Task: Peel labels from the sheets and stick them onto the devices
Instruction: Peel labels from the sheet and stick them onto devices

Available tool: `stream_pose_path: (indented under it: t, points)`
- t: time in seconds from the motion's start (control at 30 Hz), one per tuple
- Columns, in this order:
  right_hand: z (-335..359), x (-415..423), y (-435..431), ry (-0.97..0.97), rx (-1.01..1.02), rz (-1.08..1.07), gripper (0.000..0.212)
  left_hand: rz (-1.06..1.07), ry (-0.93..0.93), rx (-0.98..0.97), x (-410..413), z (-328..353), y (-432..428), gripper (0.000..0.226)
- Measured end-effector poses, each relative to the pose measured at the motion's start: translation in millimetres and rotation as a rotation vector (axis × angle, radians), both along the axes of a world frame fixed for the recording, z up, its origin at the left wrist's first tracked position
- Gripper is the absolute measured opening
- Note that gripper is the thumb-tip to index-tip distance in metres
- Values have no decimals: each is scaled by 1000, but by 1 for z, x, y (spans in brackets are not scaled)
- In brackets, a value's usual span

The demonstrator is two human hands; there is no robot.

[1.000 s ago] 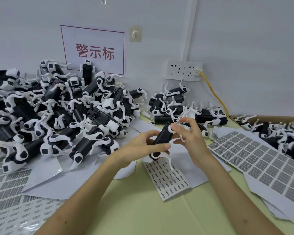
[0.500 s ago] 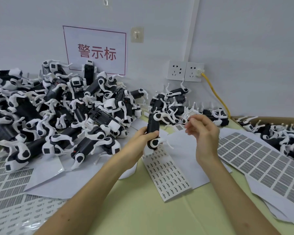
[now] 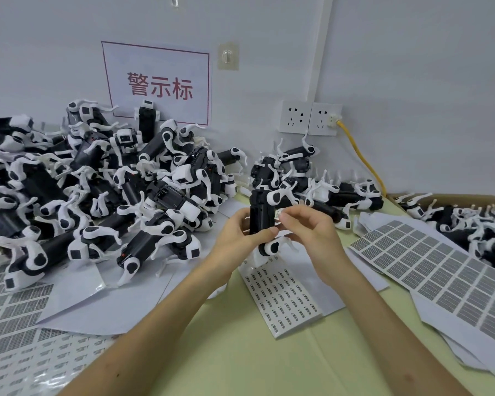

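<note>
Wall sign (image 3: 157, 84): "警示标", red characters inside a thin red border.
Sheets (image 3: 280, 298): rows of small print, too fine to read.
Label (image 3: 278, 216): print illegible.

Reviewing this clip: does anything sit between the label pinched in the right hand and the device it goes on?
Nothing visible does. The right hand pinches the label right beside the device, which the left hand grips upright. The left thumb crosses the device's body just below that spot, and one of its white legs juts out above.

A pale-green table (image 3: 240, 352) carries label sheets (image 3: 282, 298) and heaped devices (image 3: 103, 190).
</note>
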State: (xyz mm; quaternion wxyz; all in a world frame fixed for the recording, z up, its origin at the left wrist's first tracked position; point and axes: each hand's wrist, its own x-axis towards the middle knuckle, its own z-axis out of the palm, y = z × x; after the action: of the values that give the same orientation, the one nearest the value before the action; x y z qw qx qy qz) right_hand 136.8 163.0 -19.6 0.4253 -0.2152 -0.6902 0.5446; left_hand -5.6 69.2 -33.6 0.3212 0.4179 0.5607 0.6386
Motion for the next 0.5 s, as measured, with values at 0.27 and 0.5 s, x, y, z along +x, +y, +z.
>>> stream_pose_path:
  t: [0.27,0.5]
  points:
    - [-2,-2,0,-34,48,-40,8,31,81,42,-1,-6,5,43]
    - [-2,-3,0,-48,86,-74,8,71,148,39,0,-9,5,44]
